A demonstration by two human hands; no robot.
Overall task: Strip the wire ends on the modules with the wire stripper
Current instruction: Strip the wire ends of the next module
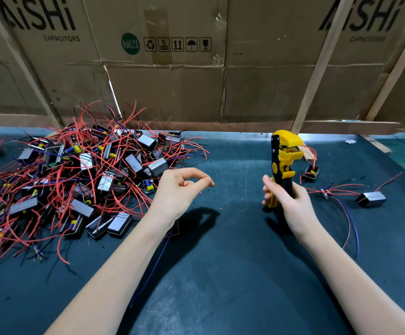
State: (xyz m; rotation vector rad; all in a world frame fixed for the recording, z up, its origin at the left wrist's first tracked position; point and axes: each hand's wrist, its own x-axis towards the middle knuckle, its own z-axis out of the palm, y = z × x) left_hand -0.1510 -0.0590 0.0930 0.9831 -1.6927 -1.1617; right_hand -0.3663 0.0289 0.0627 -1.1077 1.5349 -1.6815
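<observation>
My right hand [291, 201] grips the handles of the yellow and black wire stripper [284, 155], which stands upright with its jaws pointing up, above the green mat [220, 274]. My left hand [179, 189] hovers beside it with thumb and forefinger pinched on the end of a thin red wire [212, 181]. A dark module [175, 228] shows partly under my left wrist, and its blue wire [148, 276] trails down beneath my forearm. A large pile of modules [75, 177] with tangled red wires lies at the left.
A few separate modules [370, 199] with red and blue wires lie to the right of the stripper. A cardboard wall [196, 88] with wooden slats closes the back. A tiny red scrap of insulation [220, 208] lies between my hands.
</observation>
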